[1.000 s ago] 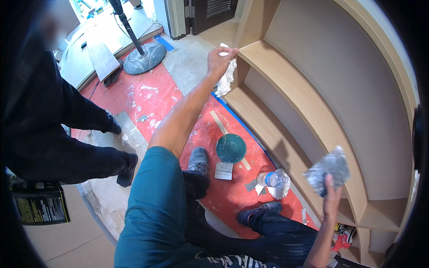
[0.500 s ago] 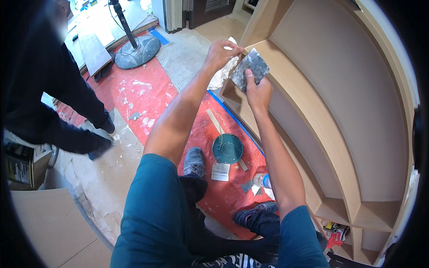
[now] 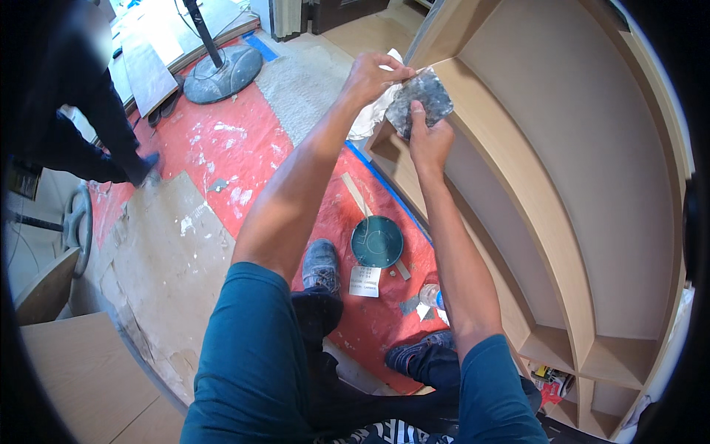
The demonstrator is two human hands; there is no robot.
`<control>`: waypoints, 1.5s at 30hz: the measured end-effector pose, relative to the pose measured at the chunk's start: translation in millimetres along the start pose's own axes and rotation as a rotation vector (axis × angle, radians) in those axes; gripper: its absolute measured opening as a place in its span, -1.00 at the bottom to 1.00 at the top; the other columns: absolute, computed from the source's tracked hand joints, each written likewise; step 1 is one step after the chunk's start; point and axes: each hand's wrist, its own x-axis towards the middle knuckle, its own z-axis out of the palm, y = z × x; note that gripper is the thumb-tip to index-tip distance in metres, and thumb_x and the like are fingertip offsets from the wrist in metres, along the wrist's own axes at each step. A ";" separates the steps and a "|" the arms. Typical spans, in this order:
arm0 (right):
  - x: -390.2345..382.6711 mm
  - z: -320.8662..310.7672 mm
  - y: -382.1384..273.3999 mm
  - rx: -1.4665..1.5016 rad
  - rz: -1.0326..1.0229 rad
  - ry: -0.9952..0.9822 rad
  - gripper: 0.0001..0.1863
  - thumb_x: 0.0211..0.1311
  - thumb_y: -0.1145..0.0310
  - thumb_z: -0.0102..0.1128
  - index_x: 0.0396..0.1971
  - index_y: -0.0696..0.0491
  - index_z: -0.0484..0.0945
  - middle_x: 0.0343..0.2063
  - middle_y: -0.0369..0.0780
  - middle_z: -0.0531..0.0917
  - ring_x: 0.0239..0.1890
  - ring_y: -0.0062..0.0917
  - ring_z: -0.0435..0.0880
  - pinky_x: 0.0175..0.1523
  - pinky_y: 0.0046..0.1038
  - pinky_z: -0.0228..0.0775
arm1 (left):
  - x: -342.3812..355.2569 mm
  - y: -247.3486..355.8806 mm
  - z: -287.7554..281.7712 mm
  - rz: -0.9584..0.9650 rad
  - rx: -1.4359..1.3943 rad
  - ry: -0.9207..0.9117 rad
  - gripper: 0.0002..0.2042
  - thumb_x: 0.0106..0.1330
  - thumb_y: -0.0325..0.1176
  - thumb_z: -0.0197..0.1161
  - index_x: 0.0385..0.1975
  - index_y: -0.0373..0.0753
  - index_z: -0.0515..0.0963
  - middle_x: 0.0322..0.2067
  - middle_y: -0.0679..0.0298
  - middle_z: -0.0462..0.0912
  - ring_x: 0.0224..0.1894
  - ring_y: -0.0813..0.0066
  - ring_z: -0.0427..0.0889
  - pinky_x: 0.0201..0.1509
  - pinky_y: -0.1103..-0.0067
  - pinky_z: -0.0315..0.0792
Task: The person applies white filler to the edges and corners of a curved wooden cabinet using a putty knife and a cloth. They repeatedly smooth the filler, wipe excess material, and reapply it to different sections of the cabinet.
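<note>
A person in teal sleeves reached out with both arms at the far end of a curved wooden shelf unit [image 3: 512,164]. The right hand [image 3: 432,144] gripped a dusty grey square pad [image 3: 427,87], thumb flat on its near face and fingers wrapped behind, at the far front corner of the shelf. Just beside it, the left hand [image 3: 373,80] had its thumb and forefinger drawn almost together at the pad's upper edge; whether they held anything could not be told. A crumpled white cloth [image 3: 369,120] hung behind that hand.

Below, on red floor sheeting [image 3: 229,166], a green bowl [image 3: 377,242] sat on a thin wooden strip [image 3: 354,189] near the sheeting's right edge, with a white card [image 3: 364,282] and a clear bottle [image 3: 429,295] nearby. Beyond, a co-worker [image 3: 74,148] in dark clothes stood left of a round-based stand [image 3: 223,78].
</note>
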 end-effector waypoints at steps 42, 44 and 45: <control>5.8 6.1 23.5 0.191 0.166 -0.075 -0.66 0.28 0.19 0.29 -0.29 0.23 0.66 -0.38 -0.18 0.72 -0.35 -0.57 0.65 -0.22 -0.44 0.50 | 11.3 12.0 -11.6 0.026 0.172 -0.111 -0.61 -0.01 0.00 0.57 -0.47 -0.25 0.74 -0.59 0.25 0.62 -0.49 0.49 0.52 -0.34 0.45 0.40; 3.5 6.5 23.1 0.215 0.197 -0.077 -0.66 0.27 0.18 0.29 -0.29 0.23 0.66 -0.38 -0.19 0.73 -0.34 -0.56 0.65 -0.20 -0.43 0.49 | 11.4 12.0 -11.6 -0.007 0.208 -0.100 -0.60 -0.01 0.01 0.57 -0.46 -0.25 0.75 -0.60 0.26 0.61 -0.49 0.49 0.52 -0.34 0.44 0.40; 2.2 8.6 19.6 0.240 0.221 -0.083 -0.65 0.27 0.18 0.29 -0.29 0.22 0.66 -0.38 -0.19 0.73 -0.34 -0.56 0.65 -0.19 -0.42 0.48 | 12.0 10.4 -13.4 -0.023 0.227 -0.092 -0.60 -0.02 0.01 0.57 -0.45 -0.25 0.75 -0.60 0.27 0.61 -0.49 0.49 0.52 -0.34 0.44 0.40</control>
